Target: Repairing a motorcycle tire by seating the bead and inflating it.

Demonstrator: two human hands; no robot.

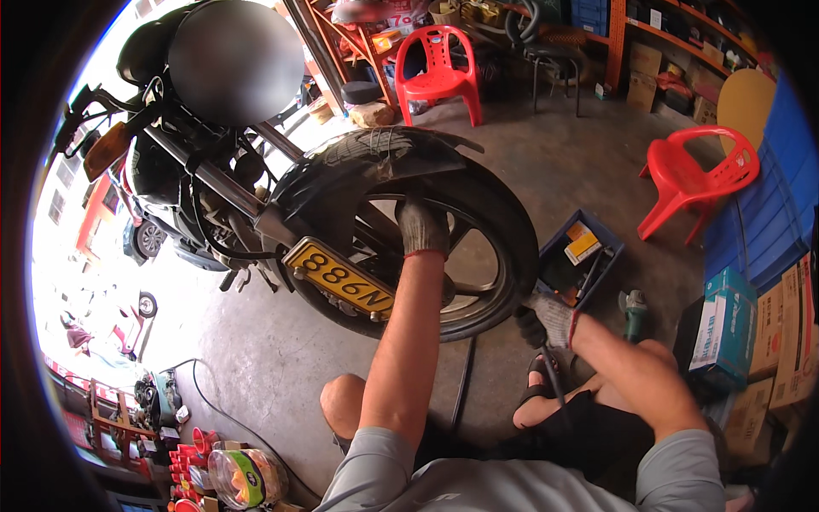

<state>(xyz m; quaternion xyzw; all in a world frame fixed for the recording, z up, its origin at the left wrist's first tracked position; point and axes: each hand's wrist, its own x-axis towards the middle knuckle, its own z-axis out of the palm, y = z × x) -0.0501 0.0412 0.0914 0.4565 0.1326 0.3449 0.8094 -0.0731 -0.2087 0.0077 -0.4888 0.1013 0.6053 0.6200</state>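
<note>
A motorcycle wheel [512, 224] with a black tyre and dark spokes stands in front of me under a worn black fender [367, 158]. My left hand [424, 229], in a grey knit glove, reaches between the spokes close to the inner rim; its fingertips are hidden there. At the tyre's lower right side, my right hand [553, 319] wears a pale glove with dark finger coating. Its fingers are closed round a long dark rod [555, 378] that slants down toward my leg. A yellow plate [339, 275] is fixed beside the wheel, left of my left forearm.
A blue bin [610, 275] with tools and a yellow box sits right of the wheel, near a green power tool [632, 312]. Red chairs [439, 72] stand behind. Cartons [772, 341] are stacked at right. A black hose [229, 412] crosses the floor at left.
</note>
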